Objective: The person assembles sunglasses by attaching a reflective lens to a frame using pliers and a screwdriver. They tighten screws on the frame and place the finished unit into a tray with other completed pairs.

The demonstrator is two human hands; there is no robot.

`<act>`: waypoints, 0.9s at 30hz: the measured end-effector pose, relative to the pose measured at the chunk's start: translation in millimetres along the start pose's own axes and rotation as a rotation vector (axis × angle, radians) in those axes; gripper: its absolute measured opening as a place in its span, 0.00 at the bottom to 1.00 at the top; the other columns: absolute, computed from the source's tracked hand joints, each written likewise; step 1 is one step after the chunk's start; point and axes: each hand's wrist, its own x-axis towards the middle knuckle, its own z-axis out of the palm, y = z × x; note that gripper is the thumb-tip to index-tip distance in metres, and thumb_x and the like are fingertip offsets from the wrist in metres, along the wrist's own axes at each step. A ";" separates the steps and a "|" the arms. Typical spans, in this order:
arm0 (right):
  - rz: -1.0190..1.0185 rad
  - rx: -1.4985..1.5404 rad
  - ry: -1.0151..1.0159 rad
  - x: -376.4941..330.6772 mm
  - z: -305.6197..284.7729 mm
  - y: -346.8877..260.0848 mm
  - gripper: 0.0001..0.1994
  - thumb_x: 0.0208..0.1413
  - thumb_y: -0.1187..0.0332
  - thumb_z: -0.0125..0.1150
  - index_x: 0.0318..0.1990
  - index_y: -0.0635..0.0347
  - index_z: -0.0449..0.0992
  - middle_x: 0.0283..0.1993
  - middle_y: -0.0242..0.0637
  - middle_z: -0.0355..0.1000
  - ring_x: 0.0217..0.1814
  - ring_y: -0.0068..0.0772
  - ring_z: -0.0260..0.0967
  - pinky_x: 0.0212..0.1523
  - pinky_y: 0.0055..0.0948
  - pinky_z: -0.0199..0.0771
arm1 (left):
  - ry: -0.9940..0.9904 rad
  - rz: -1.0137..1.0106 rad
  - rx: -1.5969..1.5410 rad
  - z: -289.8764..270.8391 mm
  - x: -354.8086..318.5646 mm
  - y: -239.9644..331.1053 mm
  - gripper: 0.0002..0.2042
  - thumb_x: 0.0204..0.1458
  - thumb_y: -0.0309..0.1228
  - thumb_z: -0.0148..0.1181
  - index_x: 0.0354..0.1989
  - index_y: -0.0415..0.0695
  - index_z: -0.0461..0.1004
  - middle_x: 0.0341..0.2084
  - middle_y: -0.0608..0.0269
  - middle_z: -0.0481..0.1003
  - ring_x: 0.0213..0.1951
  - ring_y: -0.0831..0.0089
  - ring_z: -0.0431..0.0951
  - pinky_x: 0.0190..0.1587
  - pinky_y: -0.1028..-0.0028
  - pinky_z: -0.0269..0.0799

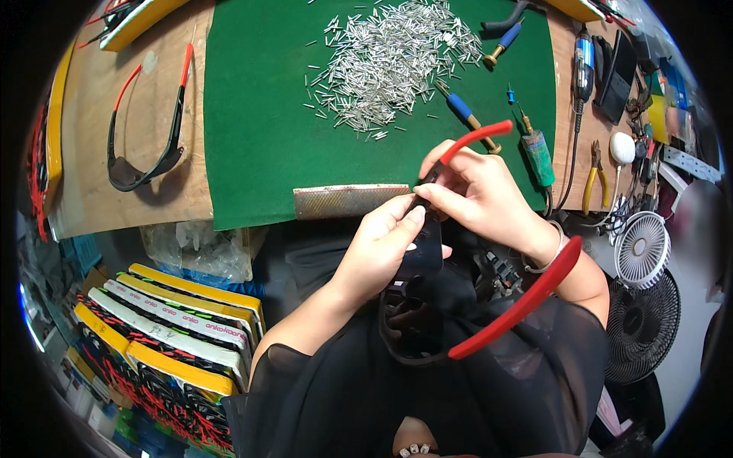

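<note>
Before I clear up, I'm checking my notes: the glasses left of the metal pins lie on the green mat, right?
Not on the green mat: the head view shows the glasses left of the metal pins lying on the brown tabletop.

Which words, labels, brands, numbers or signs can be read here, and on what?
Pink lettering repeated along a white strip, lower left: legible, but not copied here.
Dark marks on the neighbouring white strip: too small to read.
Held glasses: no lettering that I can make out.
</note>
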 end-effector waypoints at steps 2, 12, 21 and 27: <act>0.069 0.065 -0.022 -2.0 -1.1 -8.2 0.08 0.48 0.73 0.59 0.35 0.64 0.68 0.20 0.29 0.68 0.22 0.15 0.66 0.22 0.15 0.65 | -0.014 -0.048 0.010 -1.3 -1.1 2.0 0.17 0.57 0.33 0.44 0.52 0.37 0.59 0.40 0.54 0.71 0.33 0.66 0.78 0.37 0.74 0.75; -0.242 -0.896 0.548 -4.1 -46.2 10.4 0.15 0.43 0.72 0.61 0.41 0.63 0.68 0.37 0.44 0.65 0.39 0.42 0.64 0.39 0.33 0.66 | -0.005 -0.256 -0.091 -2.0 -15.5 -3.7 0.14 0.57 0.37 0.46 0.46 0.40 0.64 0.41 0.57 0.72 0.31 0.63 0.78 0.36 0.71 0.75; 0.005 -0.884 0.568 -13.6 -56.3 47.4 0.18 0.49 0.67 0.57 0.47 0.64 0.64 0.34 0.45 0.61 0.35 0.45 0.63 0.35 0.35 0.66 | -0.134 -0.353 0.003 -23.2 -6.8 -7.8 0.18 0.57 0.43 0.44 0.48 0.42 0.63 0.34 0.59 0.74 0.29 0.70 0.76 0.33 0.74 0.74; -0.041 -0.895 0.524 -20.9 -57.7 38.2 0.19 0.48 0.67 0.59 0.46 0.64 0.64 0.34 0.44 0.61 0.36 0.44 0.62 0.37 0.35 0.63 | 0.013 -0.275 0.046 -16.3 -10.8 4.8 0.14 0.58 0.41 0.41 0.44 0.45 0.63 0.27 0.62 0.74 0.18 0.75 0.72 0.22 0.79 0.68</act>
